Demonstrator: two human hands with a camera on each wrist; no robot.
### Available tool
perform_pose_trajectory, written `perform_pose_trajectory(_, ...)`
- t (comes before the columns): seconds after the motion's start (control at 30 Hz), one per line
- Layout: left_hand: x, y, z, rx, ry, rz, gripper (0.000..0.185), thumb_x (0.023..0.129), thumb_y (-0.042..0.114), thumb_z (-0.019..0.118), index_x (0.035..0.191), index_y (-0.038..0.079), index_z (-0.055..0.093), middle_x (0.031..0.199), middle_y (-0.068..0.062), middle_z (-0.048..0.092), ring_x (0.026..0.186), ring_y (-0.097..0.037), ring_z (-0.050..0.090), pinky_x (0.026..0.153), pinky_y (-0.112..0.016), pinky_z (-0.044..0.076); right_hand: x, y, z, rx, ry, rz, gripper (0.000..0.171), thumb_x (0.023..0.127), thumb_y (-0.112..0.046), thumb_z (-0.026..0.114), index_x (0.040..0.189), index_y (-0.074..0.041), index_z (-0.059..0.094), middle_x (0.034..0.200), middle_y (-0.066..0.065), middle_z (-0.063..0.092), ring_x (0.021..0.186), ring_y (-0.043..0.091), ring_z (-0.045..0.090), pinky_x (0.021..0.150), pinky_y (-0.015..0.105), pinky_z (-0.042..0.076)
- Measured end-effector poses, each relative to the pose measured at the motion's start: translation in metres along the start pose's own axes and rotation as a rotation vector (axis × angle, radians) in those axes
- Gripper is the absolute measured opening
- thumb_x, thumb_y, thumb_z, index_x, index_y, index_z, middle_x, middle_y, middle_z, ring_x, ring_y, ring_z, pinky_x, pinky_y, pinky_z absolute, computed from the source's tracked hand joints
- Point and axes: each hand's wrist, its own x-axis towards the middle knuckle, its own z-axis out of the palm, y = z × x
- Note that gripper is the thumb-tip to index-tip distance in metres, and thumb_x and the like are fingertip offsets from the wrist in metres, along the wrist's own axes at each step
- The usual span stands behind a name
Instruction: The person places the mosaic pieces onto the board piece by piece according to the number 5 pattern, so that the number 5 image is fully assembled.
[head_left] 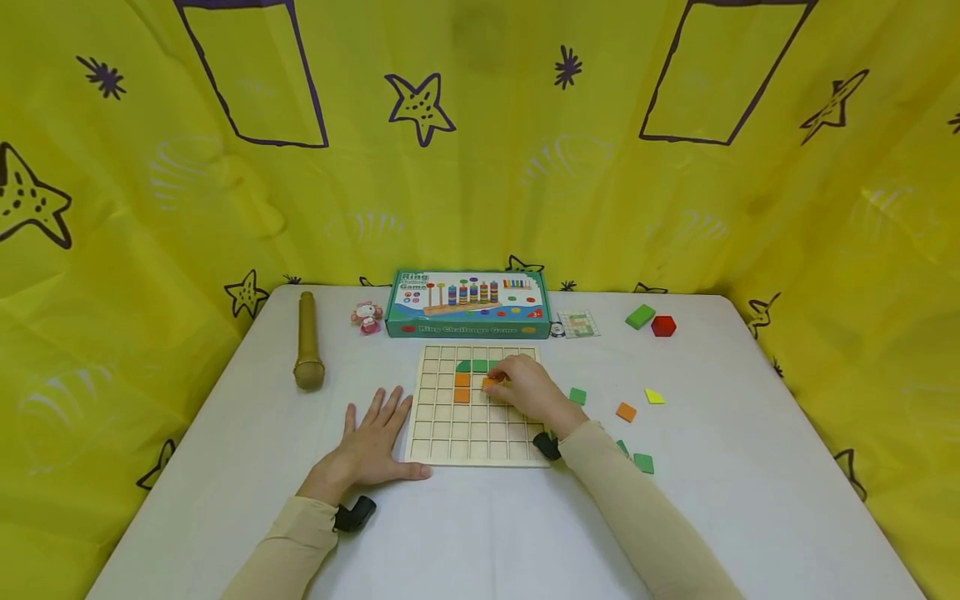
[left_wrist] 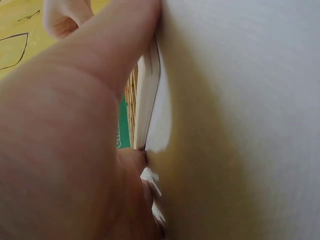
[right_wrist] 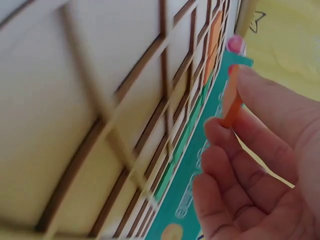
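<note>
A wooden grid board [head_left: 442, 450] lies on the white table. Several green tiles [head_left: 480, 366] fill part of its second row, with two orange tiles [head_left: 462, 387] below their left end. Over the grid, my right hand [head_left: 528, 387] pinches an orange square tile [right_wrist: 231, 97] between thumb and fingers. My left hand [head_left: 371, 446] lies flat with spread fingers at the board's left edge, its thumb along the near left corner. In the left wrist view the board's side [left_wrist: 147, 100] shows past the thumb.
Loose green tiles [head_left: 643, 463], an orange tile [head_left: 626, 412] and a yellow piece [head_left: 655, 397] lie to the right. Behind the board are a game box [head_left: 468, 329], a pattern card [head_left: 579, 324], a small doll [head_left: 367, 317] and green and red blocks [head_left: 663, 326]. A brown microphone-shaped object [head_left: 307, 342] lies left.
</note>
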Motion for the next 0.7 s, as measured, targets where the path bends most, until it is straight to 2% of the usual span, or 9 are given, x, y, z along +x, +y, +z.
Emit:
perform_pose_trajectory(0.33,0.000,0.000,-0.002,-0.005,-0.005,0.002,0.122,0.068,0.082,0.061,0.156,0.008,0.020,0.162,-0.013,0.008,0.146,-0.037,-0.002,0.105,-0.070,-0.005,0.009,-0.011,0.011,-0.065,-0.063,-0.020,0.018,0.085,-0.022,0.078,0.094,-0.007,0.073,0.084,-0.002,0.064,0.083,0.017,0.054,0.078,0.032,0.047)
perform_pose_trajectory(0.57,0.000,0.001,-0.004,0.003,-0.023,-0.006,0.123,0.068,0.083,0.061,0.156,0.008,0.020,0.162,-0.013,0.007,0.146,-0.037,-0.003,0.105,-0.071,-0.005,0.009,-0.013,0.013,-0.108,-0.051,-0.071,0.020,0.083,-0.022,0.080,0.093,-0.006,0.074,0.085,0.001,0.065,0.085,0.020,0.054,0.078,0.033,0.046)
perform_pose_trajectory(0.7,0.000,0.001,-0.002,0.007,-0.025,-0.011,0.123,0.068,0.083,0.061,0.157,0.008,0.019,0.162,-0.012,0.006,0.146,-0.037,-0.004,0.105,-0.070,-0.005,0.010,-0.014,0.016,-0.142,-0.051,-0.068,0.020,0.083,-0.024,0.080,0.091,-0.008,0.071,0.082,-0.001,0.060,0.082,0.019,0.052,0.075,0.032,0.045)
